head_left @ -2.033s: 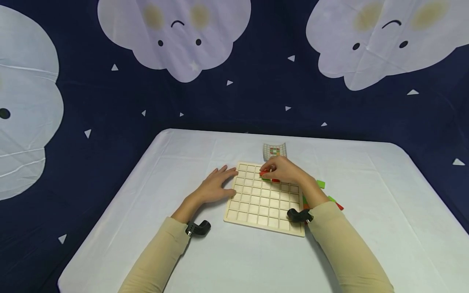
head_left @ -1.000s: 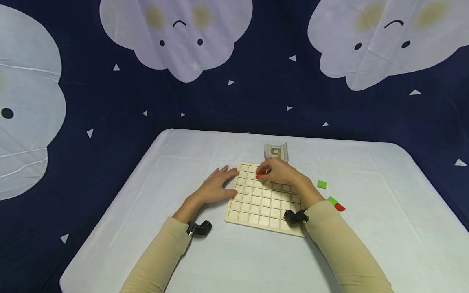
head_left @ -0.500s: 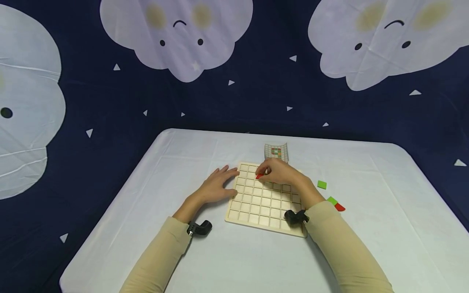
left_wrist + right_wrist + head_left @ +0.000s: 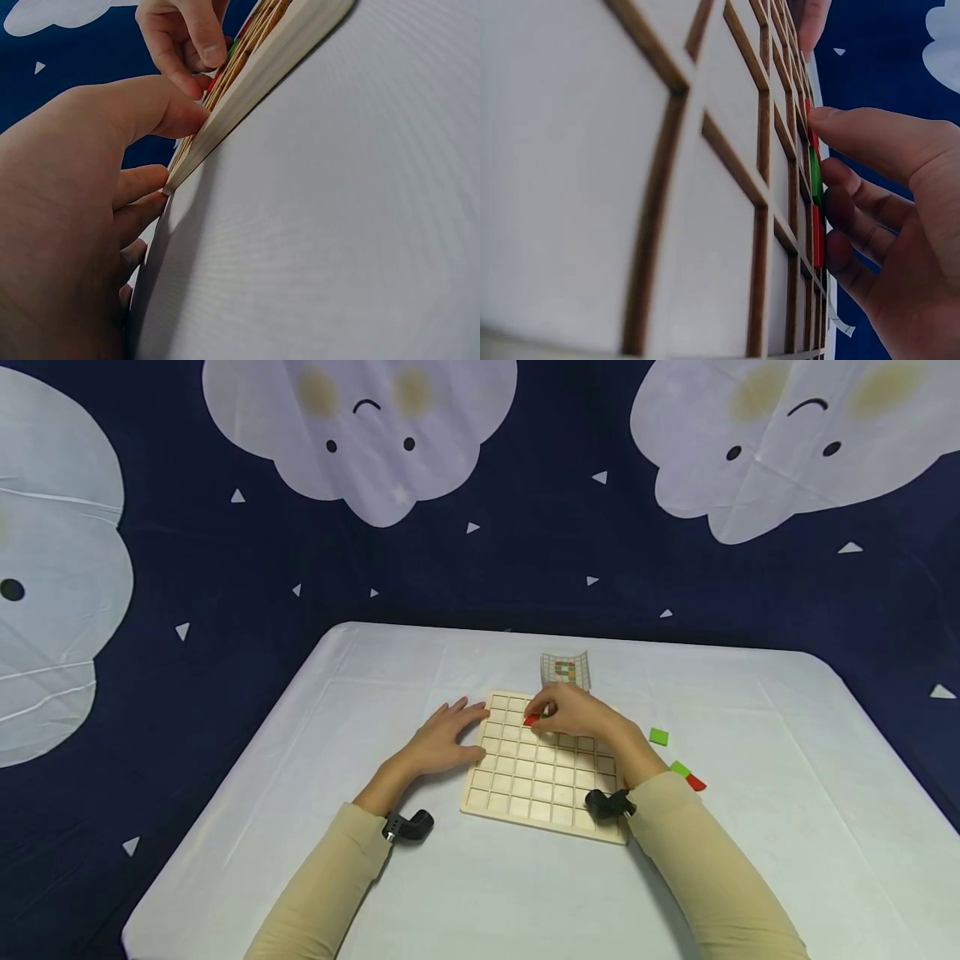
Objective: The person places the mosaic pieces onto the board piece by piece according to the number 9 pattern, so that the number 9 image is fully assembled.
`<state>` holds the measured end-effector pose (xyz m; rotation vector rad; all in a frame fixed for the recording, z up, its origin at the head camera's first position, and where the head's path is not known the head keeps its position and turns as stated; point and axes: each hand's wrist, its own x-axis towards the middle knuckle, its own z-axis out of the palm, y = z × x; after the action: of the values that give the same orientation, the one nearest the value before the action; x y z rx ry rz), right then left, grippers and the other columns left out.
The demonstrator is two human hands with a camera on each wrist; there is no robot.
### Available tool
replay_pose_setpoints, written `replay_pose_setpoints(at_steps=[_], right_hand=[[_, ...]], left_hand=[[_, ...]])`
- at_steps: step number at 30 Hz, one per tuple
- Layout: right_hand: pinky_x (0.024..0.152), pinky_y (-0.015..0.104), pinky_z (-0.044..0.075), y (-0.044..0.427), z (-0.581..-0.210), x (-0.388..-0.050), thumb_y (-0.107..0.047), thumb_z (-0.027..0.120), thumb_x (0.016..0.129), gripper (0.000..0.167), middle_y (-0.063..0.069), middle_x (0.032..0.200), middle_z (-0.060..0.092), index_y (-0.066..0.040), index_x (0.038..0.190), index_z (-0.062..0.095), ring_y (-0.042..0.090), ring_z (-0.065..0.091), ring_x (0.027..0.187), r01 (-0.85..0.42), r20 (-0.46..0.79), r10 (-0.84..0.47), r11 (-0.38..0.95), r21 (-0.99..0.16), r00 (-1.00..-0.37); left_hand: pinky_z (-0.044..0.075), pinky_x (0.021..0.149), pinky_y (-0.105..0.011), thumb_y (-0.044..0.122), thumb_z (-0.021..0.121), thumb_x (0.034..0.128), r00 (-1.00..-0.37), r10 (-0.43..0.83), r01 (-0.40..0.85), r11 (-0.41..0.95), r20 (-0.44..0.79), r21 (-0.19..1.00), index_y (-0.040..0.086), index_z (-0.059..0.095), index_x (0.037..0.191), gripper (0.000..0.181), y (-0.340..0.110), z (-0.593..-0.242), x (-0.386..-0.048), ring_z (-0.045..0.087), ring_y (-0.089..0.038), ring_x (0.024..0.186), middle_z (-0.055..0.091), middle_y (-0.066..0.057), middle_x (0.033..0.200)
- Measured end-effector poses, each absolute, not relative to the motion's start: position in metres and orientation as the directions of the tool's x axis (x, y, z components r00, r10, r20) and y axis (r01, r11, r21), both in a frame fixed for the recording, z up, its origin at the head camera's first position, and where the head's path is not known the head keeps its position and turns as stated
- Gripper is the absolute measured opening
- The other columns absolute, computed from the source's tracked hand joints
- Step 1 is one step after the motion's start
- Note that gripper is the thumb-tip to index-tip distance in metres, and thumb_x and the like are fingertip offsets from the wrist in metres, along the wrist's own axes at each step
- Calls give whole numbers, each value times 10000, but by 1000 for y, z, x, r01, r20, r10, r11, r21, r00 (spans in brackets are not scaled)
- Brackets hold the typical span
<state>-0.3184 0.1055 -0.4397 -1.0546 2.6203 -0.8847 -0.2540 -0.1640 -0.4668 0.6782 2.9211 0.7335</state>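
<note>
The right hand (image 4: 572,710) arches over the far half of the grid board (image 4: 525,772), thumb and fingertips pinching a red piece (image 4: 531,720) there. The left hand (image 4: 441,740), fingers spread, touches its left edge.

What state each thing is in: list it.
Left hand: fingers spread, touching grid board
Right hand: fingers curled at red tile
Grid board: flat on table, mostly unfilled
Pattern card: curved
Red tile: touched, seating unclear
Loose green tile: flat, alone
Second green tile: loose, beside red piece
</note>
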Motion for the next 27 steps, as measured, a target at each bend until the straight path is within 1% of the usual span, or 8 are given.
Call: replay_pose_setpoints(at_steps=[4,8,11,17,20,24,27], right_hand=[[742,326,537,110,-439,-317,-210,737,852,213,-26,986,621,-127,1048,738,158,603,870,-531,51,-651,568,-629,-758],[689,341,528,115,-438,-317,-238,706,879,210,-26,990,627,-134,1059,734,169,592,827,-497,36,-629,576,-649,-776],[667,350,515,120,-438,-318,-254,687,894,209,-26,983,624,-140,1064,733,174,576,794,-509,44,-630,582,-635,-775],[676,338,508,133,-440,-319,-275,697,888,202,-32,946,617,-156,1048,728,167,568,785,-504,65,-601,602,-619,-797],[669,348,511,140,-439,-317,-252,701,884,199,-16,963,624,-144,1050,724,179,565,793,-485,58,-585,609,-628,-809],[637,351,505,147,-437,-315,-241,702,881,210,-4,1008,611,-137,1063,721,195,544,764,-467,46,-569,624,-627,-821],[620,349,495,151,-437,-315,-249,702,882,222,1,988,604,-133,1071,722,200,528,731,-473,44,-572,628,-618,-819]], left_hand=[[42,1165,-342,420,635,823,-901,430,403,786,54,469,197,441,1453,696,-164,-466,-254,133,-184,1446,321,54,1532],[38,1165,-340,420,639,816,-903,425,400,788,56,467,196,444,1451,701,-165,-466,-254,127,-175,1446,321,51,1533],[37,1165,-338,419,639,813,-904,423,400,791,59,462,197,445,1450,702,-165,-467,-254,126,-171,1445,320,52,1533],[38,1165,-338,431,638,815,-904,423,401,791,61,461,205,444,1451,702,-164,-468,-256,127,-170,1445,319,57,1533],[40,1164,-338,439,637,812,-905,421,401,793,63,459,209,448,1448,702,-164,-469,-256,126,-163,1445,320,66,1532],[48,1165,-347,437,642,804,-906,419,401,793,67,459,205,458,1441,702,-164,-469,-255,132,-165,1444,326,66,1529],[48,1165,-349,434,643,804,-905,420,400,792,65,462,205,457,1443,703,-163,-468,-255,133,-172,1444,325,60,1531]])
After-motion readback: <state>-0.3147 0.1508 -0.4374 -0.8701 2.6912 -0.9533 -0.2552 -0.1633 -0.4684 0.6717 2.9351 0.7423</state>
